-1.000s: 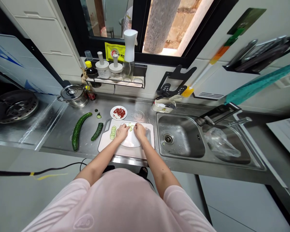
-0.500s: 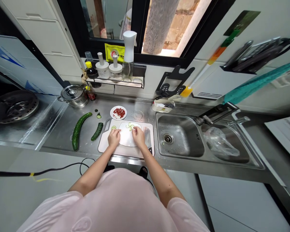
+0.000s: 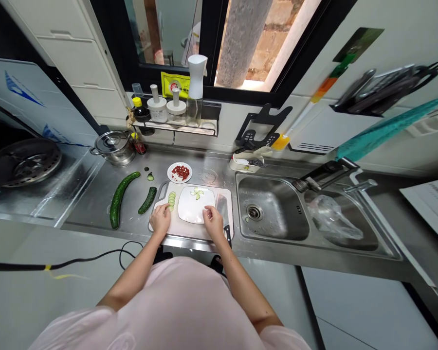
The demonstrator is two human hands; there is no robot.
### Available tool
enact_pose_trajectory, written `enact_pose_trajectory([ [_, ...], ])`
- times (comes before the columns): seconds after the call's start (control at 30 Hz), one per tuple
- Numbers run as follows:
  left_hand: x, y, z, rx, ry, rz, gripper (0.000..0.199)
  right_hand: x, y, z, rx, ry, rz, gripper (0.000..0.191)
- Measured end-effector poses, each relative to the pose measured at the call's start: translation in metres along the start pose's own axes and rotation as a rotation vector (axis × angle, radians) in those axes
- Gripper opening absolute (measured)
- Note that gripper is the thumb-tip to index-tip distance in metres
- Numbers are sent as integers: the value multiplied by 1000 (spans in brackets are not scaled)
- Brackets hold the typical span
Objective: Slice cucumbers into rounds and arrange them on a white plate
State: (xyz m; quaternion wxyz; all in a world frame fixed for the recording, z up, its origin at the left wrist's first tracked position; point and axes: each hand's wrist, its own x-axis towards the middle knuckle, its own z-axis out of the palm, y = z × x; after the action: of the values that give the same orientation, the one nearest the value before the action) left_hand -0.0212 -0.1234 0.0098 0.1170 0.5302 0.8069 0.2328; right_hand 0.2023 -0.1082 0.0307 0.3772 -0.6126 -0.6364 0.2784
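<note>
I found my left hand [image 3: 160, 219] low over the near left part of the chopping board [image 3: 182, 231], fingers bent and drawn towards the thumb, its tips just beside the near end of a row of cucumber slices [image 3: 172, 200]; whether they touched the last slice, or had anything between them, I could not tell. The row lay ahead of those tips and slightly to their right, overlapping slice on slice, its long axis running away from me, roughly in line with my left forearm's reach. The left hand was clearly the nearer: my right hand [image 3: 213, 223] stood across the white plate [image 3: 190, 213] from the row, over that plate's near right edge, fingers loosely curled with thumb and forefinger close together; no object was visible in it, but a small one could not be ruled out. Ahead of the right fingertips and to their left, a few pale green slices [image 3: 196, 194] were set out fanwise at the plate's far side. To the right of the right hand lay a knife [image 3: 222, 209], handle towards me. Left of the left hand, on the steel counter, were noted a shorter piece of cucumber [image 3: 147, 200] and, farther out, a long curved cucumber [image 3: 121, 198]; ahead, past the row and off the board, a small dish [image 3: 170, 174] held red pieces [image 3: 180, 172]
</note>
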Motion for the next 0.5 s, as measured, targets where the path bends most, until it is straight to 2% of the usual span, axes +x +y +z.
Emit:
enact_pose_trajectory([
  [0.17, 1, -6, -4, 101, -19, -96, 28, -11, 10, -10, 7, 31, 48, 29],
  [0.5, 4, -4, 0, 158, -71, -112, 28, -19, 7, -13, 12, 30, 50, 28],
])
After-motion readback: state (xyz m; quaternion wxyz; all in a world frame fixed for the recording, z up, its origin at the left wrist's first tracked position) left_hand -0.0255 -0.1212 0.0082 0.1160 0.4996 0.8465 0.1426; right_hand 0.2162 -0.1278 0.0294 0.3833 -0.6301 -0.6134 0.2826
